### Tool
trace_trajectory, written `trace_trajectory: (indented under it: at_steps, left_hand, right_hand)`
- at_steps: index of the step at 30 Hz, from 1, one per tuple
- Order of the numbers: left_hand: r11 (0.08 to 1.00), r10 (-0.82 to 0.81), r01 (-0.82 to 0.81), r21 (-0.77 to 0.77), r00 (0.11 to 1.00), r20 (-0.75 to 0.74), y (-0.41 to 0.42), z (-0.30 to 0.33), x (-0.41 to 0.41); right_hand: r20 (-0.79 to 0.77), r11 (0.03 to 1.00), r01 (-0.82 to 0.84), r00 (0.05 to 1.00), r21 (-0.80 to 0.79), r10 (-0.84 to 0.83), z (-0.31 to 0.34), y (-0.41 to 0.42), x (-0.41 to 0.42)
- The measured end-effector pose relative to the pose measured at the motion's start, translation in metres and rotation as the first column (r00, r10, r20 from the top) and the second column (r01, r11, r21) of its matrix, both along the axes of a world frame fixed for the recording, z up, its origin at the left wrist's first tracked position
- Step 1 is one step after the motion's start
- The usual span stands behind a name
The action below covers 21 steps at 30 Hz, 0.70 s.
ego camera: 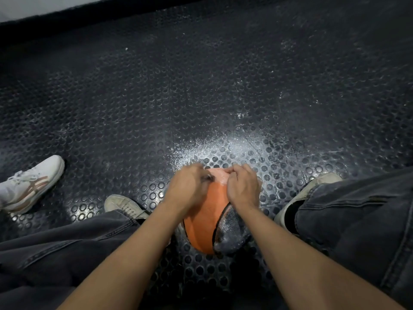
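Observation:
An orange rounded object (pixel 201 222) lies on the black studded floor between my feet. A grey, scaly-looking patch (pixel 231 229) covers its right side, and its far end is pale pink. My right hand (pixel 242 186) grips that far end, fingers curled over the edge. My left hand (pixel 188 186) is motion-blurred over the object's upper left, fingers curled round a small dark shiny thing (pixel 207 177) that touches the surface. What that small thing is I cannot tell.
White powdery flecks (pixel 212 146) are scattered on the studded rubber floor (pixel 201 74) just beyond the object. My shoes (pixel 125 205) (pixel 312 186) and dark trouser legs flank it. Another person's white shoe (pixel 31 184) stands at the left. A pale wall base (pixel 33 7) runs along the top left.

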<state>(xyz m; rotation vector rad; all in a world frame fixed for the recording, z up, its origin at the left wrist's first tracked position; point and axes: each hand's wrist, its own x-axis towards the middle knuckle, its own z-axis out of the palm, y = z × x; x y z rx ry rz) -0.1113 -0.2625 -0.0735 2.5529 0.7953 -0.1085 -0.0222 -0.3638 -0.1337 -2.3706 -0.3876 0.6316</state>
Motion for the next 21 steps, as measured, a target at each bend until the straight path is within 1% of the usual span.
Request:
trace_trajectory:
  at_steps: [1,2,3,5,6,8,9,11,12,13,15,16,17,19,20,21]
  left_hand:
    - [0.998,0.051,-0.051,0.025,0.999,0.004,0.003,0.000,0.000]
    - [0.998,0.050,-0.050,0.035,0.999,0.009,0.001,0.001,0.001]
    - [1.000,0.007,-0.007,0.024,1.000,0.006,-0.004,0.003,0.001]
    - [0.991,-0.131,0.131,0.009,0.991,0.007,-0.012,0.009,0.000]
    - [0.993,-0.117,0.117,0.005,0.993,0.007,-0.009,0.009,0.000]
    - [1.000,-0.010,0.010,0.025,1.000,-0.003,0.002,0.004,-0.001]
    - [0.999,-0.006,0.007,0.036,1.000,-0.018,0.004,0.004,-0.002]
    - [0.993,-0.119,0.119,0.011,0.992,-0.036,0.000,0.006,-0.005]
    - [0.986,-0.168,0.168,-0.013,0.986,-0.007,-0.003,0.007,-0.007]
    - [0.985,-0.170,0.171,-0.028,0.985,0.019,-0.002,0.009,-0.008]
    - [0.996,-0.091,0.091,-0.018,0.995,0.031,0.005,0.008,-0.010]
    - [0.997,-0.081,0.081,-0.006,0.997,0.018,0.006,0.008,-0.011]
    - [0.995,-0.099,0.099,-0.010,0.995,0.002,0.005,0.008,-0.015]
    - [0.981,-0.175,0.175,-0.087,0.985,0.008,-0.002,0.015,-0.020]
    - [0.969,-0.213,0.213,-0.122,0.977,0.017,-0.005,0.016,-0.021]
    - [0.963,-0.235,0.236,-0.133,0.972,0.020,-0.006,0.017,-0.019]
  right_hand:
    - [-0.002,1.000,0.002,1.000,-0.003,-0.002,0.000,0.002,0.000]
    - [0.002,1.000,-0.001,1.000,-0.009,0.001,0.001,0.003,-0.001]
    - [0.010,1.000,-0.003,1.000,-0.013,0.003,0.001,0.003,-0.001]
    - [0.020,1.000,-0.015,1.000,-0.007,0.016,0.002,0.002,0.000]
    - [0.019,1.000,-0.025,1.000,-0.005,0.025,0.002,0.001,0.000]
    - [0.017,0.999,-0.041,0.999,0.008,0.041,0.004,0.002,0.001]
    - [0.021,0.999,-0.049,0.999,0.019,0.048,0.005,0.003,0.001]
    - [0.027,0.997,-0.070,0.997,0.039,0.069,0.006,0.004,0.001]
    - [0.028,0.995,-0.082,0.996,0.051,0.081,0.007,0.004,0.003]
    - [0.026,0.994,-0.096,0.995,0.060,0.095,0.009,0.003,0.005]
    - [0.047,0.994,-0.110,0.993,0.020,0.108,0.013,0.005,0.006]
    - [0.081,0.997,-0.073,0.994,-0.033,0.076,0.013,0.005,0.005]
    - [0.102,0.996,0.008,0.995,-0.088,0.001,0.012,0.003,0.002]
    - [0.067,0.970,0.174,0.984,-0.168,-0.165,0.011,-0.001,-0.005]
    - [0.050,0.963,0.210,0.978,-0.166,-0.205,0.009,-0.004,-0.009]
    - [0.047,0.967,0.206,0.978,-0.148,-0.201,0.009,-0.004,-0.010]
